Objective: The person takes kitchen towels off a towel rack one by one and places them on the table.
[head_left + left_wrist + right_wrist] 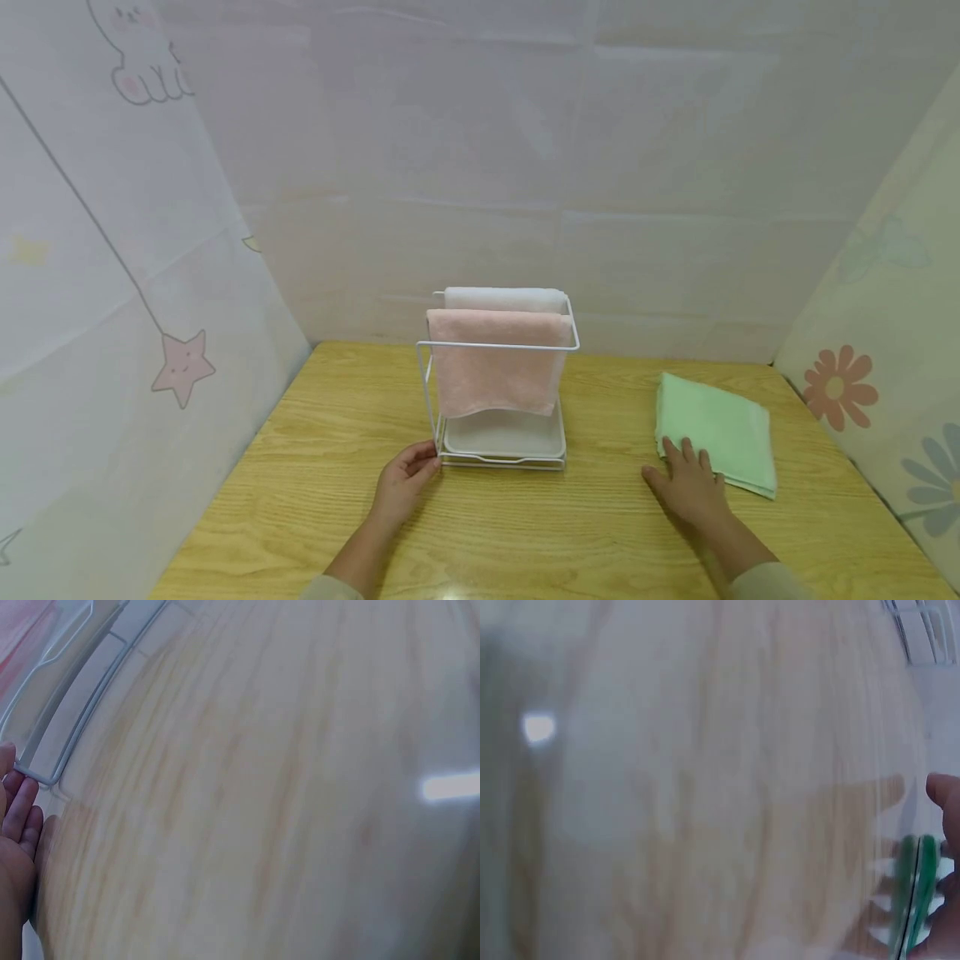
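Pale sleeves (330,588) showed at the bottom edge, over the wooden table (525,542). Near the table's middle stood a white rack (498,345) — the left hand (403,483) pinched its near left corner, thumb and fingers together. On it hung a pink cloth (498,367) and, behind that, a white cloth (506,298), with a white tray (502,435) down below. Well off to the right lay a folded green cloth (720,425) — the right hand (693,487) had its fingers spread over the near edge.
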Demonstrator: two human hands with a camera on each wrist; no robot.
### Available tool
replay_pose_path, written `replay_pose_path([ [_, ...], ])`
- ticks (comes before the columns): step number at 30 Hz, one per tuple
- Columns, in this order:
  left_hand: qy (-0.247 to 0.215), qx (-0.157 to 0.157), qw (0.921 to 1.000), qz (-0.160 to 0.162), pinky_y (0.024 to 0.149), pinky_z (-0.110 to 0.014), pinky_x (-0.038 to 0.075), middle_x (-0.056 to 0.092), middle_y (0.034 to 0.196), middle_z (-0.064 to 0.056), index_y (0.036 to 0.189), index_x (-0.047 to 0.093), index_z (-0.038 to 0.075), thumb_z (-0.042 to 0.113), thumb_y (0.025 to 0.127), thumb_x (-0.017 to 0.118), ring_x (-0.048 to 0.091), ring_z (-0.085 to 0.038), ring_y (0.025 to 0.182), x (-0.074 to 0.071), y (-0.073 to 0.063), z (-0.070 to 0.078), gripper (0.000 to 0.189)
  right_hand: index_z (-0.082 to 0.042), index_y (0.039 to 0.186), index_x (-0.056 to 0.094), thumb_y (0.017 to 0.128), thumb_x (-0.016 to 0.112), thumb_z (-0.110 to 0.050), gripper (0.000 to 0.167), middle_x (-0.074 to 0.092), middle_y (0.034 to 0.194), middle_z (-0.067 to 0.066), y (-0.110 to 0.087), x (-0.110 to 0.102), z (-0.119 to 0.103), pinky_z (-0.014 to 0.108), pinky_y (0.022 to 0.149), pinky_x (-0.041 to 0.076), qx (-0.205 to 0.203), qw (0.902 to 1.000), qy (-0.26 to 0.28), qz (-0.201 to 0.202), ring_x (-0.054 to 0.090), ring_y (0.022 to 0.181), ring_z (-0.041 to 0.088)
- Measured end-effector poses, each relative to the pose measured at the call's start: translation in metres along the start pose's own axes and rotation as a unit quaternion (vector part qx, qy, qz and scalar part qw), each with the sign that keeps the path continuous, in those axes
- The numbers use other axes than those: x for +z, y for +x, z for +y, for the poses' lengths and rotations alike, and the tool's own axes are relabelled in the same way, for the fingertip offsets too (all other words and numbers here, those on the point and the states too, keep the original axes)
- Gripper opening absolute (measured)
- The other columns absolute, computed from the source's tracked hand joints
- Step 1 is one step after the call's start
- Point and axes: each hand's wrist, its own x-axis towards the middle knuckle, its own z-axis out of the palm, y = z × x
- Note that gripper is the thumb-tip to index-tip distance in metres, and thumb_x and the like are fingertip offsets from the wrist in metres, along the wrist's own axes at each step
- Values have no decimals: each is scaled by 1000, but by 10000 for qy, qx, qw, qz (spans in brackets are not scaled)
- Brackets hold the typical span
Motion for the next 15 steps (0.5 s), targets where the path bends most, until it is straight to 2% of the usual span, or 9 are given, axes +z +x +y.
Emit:
replay_pose_path([
  [7, -25, -63, 10000, -64, 80, -14, 54, 65, 116, -25, 121, 62, -6, 10, 92, 68, 64, -2, 92, -1, 0, -1, 33, 3, 151, 25, 99, 43, -57, 82, 9, 153, 42, 5, -12, 26, 85, 98, 11, -500, 9986, -173, 57, 6, 134, 69],
  [15, -67, -242, 9997, -52, 80, -14, 53, 65, 118, -24, 121, 63, -4, 6, 92, 67, 63, 0, 93, 0, 0, 2, 32, 3, 150, 29, 101, 43, -51, 75, 11, 153, 42, 10, -25, 50, 85, 98, 7, -702, 9975, 73, 10, 6, 134, 69],
])
